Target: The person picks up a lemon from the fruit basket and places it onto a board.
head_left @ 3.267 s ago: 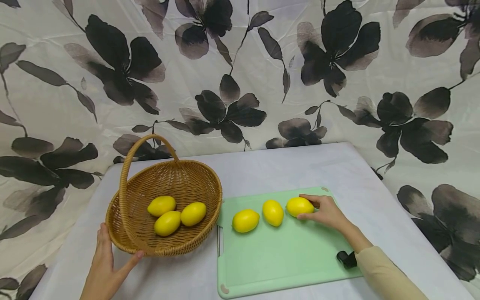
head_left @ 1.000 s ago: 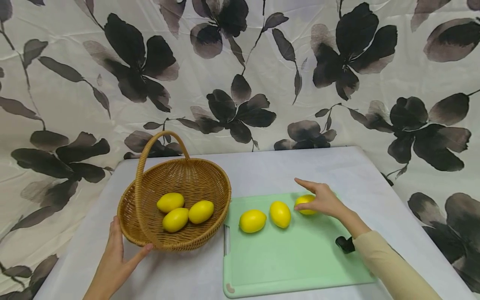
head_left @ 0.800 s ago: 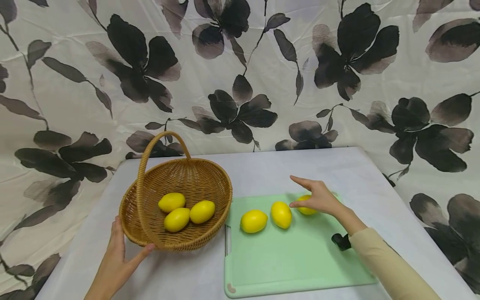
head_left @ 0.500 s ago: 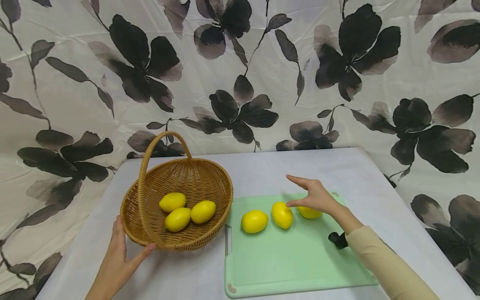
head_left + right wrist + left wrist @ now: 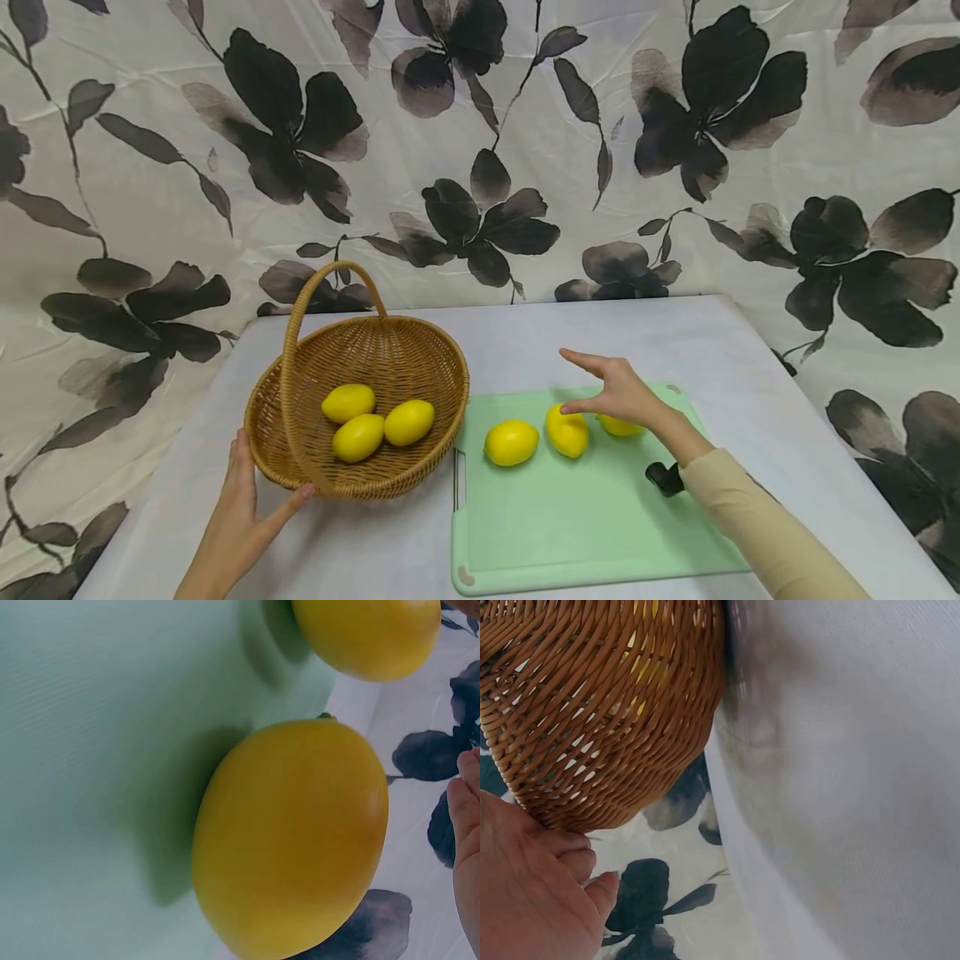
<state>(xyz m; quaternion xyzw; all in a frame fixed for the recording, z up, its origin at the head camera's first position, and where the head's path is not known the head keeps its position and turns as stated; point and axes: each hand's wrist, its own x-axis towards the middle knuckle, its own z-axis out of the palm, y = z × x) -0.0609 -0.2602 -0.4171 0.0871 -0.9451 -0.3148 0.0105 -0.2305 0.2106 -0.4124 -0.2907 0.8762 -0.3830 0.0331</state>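
My left hand (image 5: 238,521) rests against the near left side of a wicker basket (image 5: 442,367), thumb and fingers spread along its rim. Inside the basket lie three yellow lemons (image 5: 409,422). On a mint-green cutting board (image 5: 570,517), three more sit in a row: a left lemon (image 5: 512,442), a middle lemon (image 5: 567,433) and a right lemon (image 5: 619,427) partly hidden by my hand. Over the middle and right ones hovers my right hand (image 5: 621,392), thumb and fingers wide apart, holding nothing. In the right wrist view, a large lemon (image 5: 292,832) fills the centre, fingers off to one side.
The basket's arched handle (image 5: 288,367) rises above its left part. Beneath everything is a table with a white cloth (image 5: 525,342), backed by a floral fabric (image 5: 487,108). A black wrist mount (image 5: 664,479) shows at the right sleeve.
The right hand has let go of the right lemon and moved left, its thumb now overlapping the middle lemon in the head view. The left hand stays at the basket; the view has shifted slightly.
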